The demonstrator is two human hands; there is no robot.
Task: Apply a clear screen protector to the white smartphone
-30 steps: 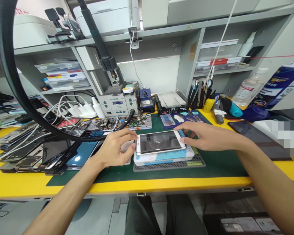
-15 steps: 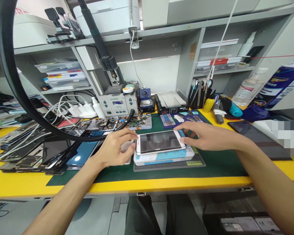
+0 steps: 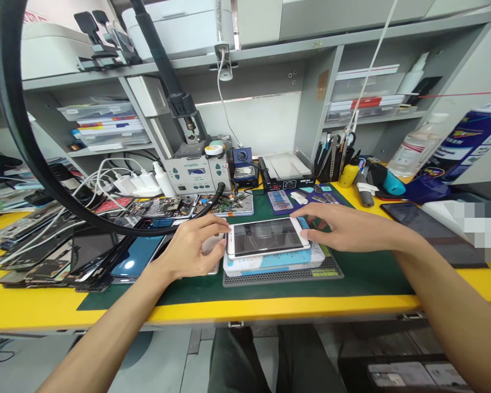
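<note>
A white-framed smartphone [image 3: 265, 237] lies screen up on a white and blue box [image 3: 278, 263]. Beneath the box is a grey perforated mat [image 3: 286, 277] on the green work mat [image 3: 376, 275]. My left hand [image 3: 198, 245] grips the phone's left end, its fingertips at the corner and its thumb at the edge. At the opposite end, my right hand [image 3: 335, 226] holds the phone between thumb and fingers, partly covering that end. Another phone or its back cover lies partly hidden under my left hand.
Stacked phone parts [image 3: 57, 256] and a blue phone panel [image 3: 137, 256] fill the left. A black hose [image 3: 36, 158] loops in front of the rework station [image 3: 196, 173]. Tweezers stand in a holder [image 3: 329, 161] at the back right, near a tablet [image 3: 429, 234] and bottles.
</note>
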